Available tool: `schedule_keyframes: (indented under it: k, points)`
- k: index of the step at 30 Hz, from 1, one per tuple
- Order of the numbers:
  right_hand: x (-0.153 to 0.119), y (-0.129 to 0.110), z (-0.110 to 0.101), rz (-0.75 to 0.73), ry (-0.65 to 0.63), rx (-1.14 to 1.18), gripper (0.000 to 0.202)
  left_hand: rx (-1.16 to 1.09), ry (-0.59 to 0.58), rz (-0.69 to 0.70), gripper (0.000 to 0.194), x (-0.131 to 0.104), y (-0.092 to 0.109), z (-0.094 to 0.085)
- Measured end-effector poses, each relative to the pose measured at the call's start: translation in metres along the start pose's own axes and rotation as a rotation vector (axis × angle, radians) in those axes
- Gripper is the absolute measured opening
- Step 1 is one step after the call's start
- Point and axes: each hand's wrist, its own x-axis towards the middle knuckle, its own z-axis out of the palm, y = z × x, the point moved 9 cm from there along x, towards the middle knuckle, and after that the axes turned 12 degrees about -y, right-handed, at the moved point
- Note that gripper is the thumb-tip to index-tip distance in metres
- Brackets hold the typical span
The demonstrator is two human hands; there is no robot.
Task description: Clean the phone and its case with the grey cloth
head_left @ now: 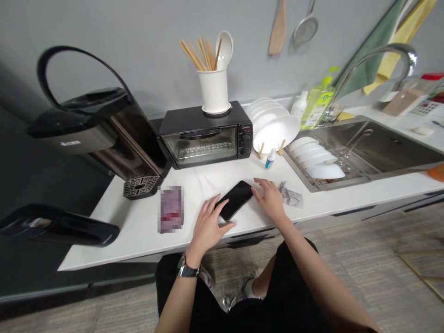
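A black smartphone (237, 200) lies flat on the white countertop (208, 177), its dark screen facing up. My left hand (211, 224) is at its left end, fingers spread, with the fingertips at the phone's edge. At the other end my right hand (269, 198) has its fingers apart, the fingertips at or just beside the phone's right corner. Neither hand is closed around it. Just right of my right hand lies a small crumpled grey-and-white packet (292, 198). A small white bottle with a blue label (270, 158) stands behind that hand.
Behind the phone stands a black toaster oven (204, 150) carrying a white utensil holder (213, 90). White plates (274, 132) fill a rack beside it. A steel sink (398, 143) is at right. A drink machine (100, 134) and a pixelated purple item (170, 208) are at left.
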Motion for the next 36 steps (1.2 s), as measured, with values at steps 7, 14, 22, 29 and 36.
schedule_keyframes:
  k: [7, 14, 22, 29, 36]
  points:
    - [0.006, 0.010, 0.020, -0.049, -0.138, 0.266, 0.044, -0.146, -0.021, 0.004, 0.077, 0.002, 0.000, -0.002]
    - [0.001, 0.012, 0.042, 0.111, -0.193, 1.061, 0.058, -0.655, -0.046, -0.080, 0.116, -0.003, -0.010, 0.011]
    - [-0.003, 0.017, 0.044, 0.140, -0.172, 1.117, 0.057, -1.070, -0.200, -0.271, 0.072, -0.003, -0.011, 0.042]
    - [-0.001, 0.020, 0.046, 0.118, -0.185, 1.071, 0.065, -1.063, -0.119, -0.221, 0.072, 0.001, -0.014, 0.036]
    - [-0.012, 0.004, 0.021, 0.042, -0.015, 0.507, 0.041, -0.528, 0.086, -0.088, 0.050, 0.008, -0.025, 0.006]
